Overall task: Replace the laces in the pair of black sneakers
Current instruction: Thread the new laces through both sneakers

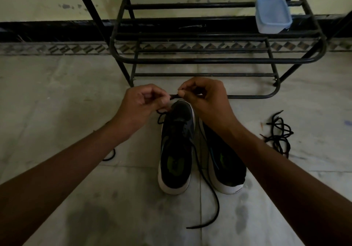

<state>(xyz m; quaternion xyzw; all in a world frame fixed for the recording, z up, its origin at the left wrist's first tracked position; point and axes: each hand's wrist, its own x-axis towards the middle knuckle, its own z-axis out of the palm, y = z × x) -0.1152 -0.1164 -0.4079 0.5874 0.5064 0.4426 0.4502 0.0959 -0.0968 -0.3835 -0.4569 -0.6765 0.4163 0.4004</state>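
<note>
Two black sneakers with white soles stand side by side on the floor, toes pointing away from me: the left sneaker (176, 150) and the right sneaker (224, 165), partly hidden by my right forearm. My left hand (142, 105) and my right hand (206, 98) are above the left sneaker's toe, each pinching a short stretch of a black lace (174, 96) held taut between them. The rest of that lace (207, 186) trails over the left sneaker and down onto the floor between the shoes.
A tangle of loose black laces (279, 135) lies on the floor at the right. Another bit of black lace (110, 156) shows under my left forearm. A black metal shoe rack (209, 60) stands just beyond the shoes, with a lidded plastic box (272, 15) on it.
</note>
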